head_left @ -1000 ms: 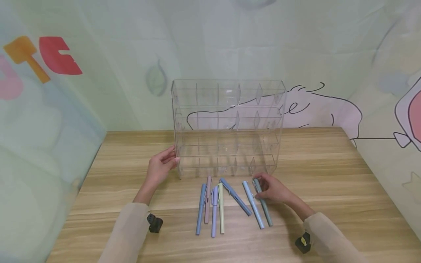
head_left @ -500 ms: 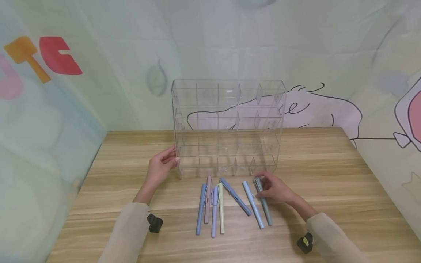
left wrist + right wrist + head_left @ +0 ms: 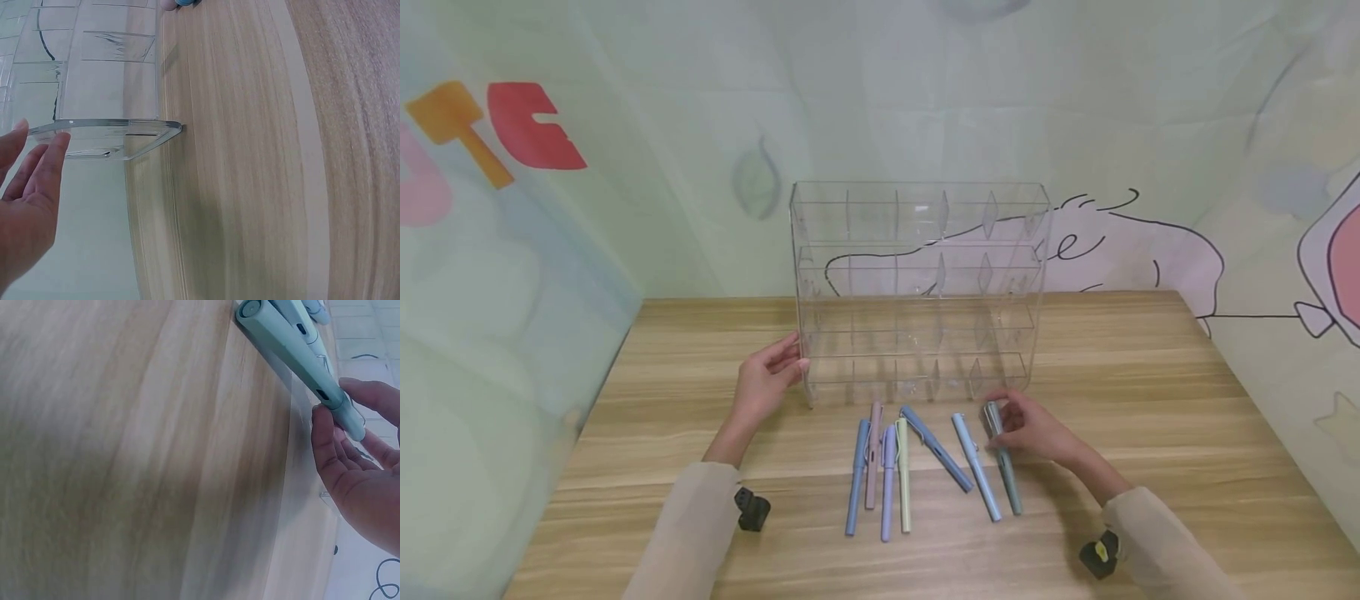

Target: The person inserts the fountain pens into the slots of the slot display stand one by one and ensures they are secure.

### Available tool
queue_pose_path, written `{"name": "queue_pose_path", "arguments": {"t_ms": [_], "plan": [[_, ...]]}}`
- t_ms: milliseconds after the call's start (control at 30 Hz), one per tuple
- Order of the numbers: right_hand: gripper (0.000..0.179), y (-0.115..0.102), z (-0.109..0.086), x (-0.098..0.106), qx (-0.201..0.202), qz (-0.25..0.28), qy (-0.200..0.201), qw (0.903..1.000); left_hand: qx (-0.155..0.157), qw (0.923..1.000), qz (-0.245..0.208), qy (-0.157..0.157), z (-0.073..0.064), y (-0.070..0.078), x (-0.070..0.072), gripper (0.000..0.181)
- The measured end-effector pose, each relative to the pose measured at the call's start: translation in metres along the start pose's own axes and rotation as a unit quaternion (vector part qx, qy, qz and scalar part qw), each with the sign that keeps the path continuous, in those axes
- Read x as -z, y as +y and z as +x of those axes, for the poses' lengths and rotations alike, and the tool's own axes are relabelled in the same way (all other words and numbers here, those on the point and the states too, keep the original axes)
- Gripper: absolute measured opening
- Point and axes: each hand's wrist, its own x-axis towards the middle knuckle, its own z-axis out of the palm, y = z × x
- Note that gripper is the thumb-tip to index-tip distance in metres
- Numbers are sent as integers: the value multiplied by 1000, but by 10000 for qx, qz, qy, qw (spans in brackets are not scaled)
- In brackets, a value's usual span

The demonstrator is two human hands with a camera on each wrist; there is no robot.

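A clear acrylic pen rack (image 3: 917,367) with tiered, divided rows stands upright toward the back of the table. My left hand (image 3: 765,383) touches its left side panel (image 3: 106,125) with relaxed fingers, the thumb at the front edge. In front of the rack, my right hand (image 3: 1030,427) pinches a grey-green pen (image 3: 1007,479) near its clip end between thumb and fingers; the right wrist view shows this pen (image 3: 294,356) slanting away from the fingertips. Just left of it lies a light blue pen (image 3: 977,471).
More pens lie before the rack: a slanted blue pen (image 3: 938,450), a pale green pen (image 3: 905,479), a lavender pen (image 3: 889,487), a mauve pen (image 3: 874,458) and a darker blue pen (image 3: 857,479). A printed cloth backdrop (image 3: 700,125) rises behind the wooden table (image 3: 1112,358).
The grey-green pen's clip end has shifted slightly right and toward the rack, and turned a little in my right hand. My left hand stays at the rack.
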Motion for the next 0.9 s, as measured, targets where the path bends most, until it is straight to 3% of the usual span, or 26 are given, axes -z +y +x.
{"name": "queue_pose_path", "arguments": {"t_ms": [533,900], "plan": [[57,0,-4,5,-183,716,-43,9973,19,10000,8,-15,0,0,0,49],[42,4,-4,8,-132,920,-40,9957,41,10000,2,-23,-1,2,0,49]]}}
